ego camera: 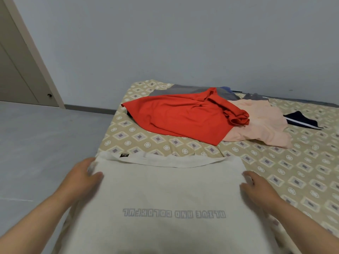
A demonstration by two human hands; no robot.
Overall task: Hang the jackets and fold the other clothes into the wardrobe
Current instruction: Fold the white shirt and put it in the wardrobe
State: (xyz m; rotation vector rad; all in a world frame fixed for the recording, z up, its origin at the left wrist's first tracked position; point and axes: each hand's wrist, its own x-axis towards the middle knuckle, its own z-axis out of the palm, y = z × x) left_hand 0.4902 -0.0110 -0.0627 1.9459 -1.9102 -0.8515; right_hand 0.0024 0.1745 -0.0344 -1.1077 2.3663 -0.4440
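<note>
Both bare forearms come in from the lower corners and angle inward, the wrists fairly straight and the hands set well apart at about the same height. The left hand (85, 174) has its back turned up and outward, thumb lying on top of the shirt (165, 189) at its left edge and fingers curled round that edge. The right hand (260, 191) rests at the shirt's right edge with its fingers reaching forward, too blurred to tell whether they pinch the cloth.
</note>
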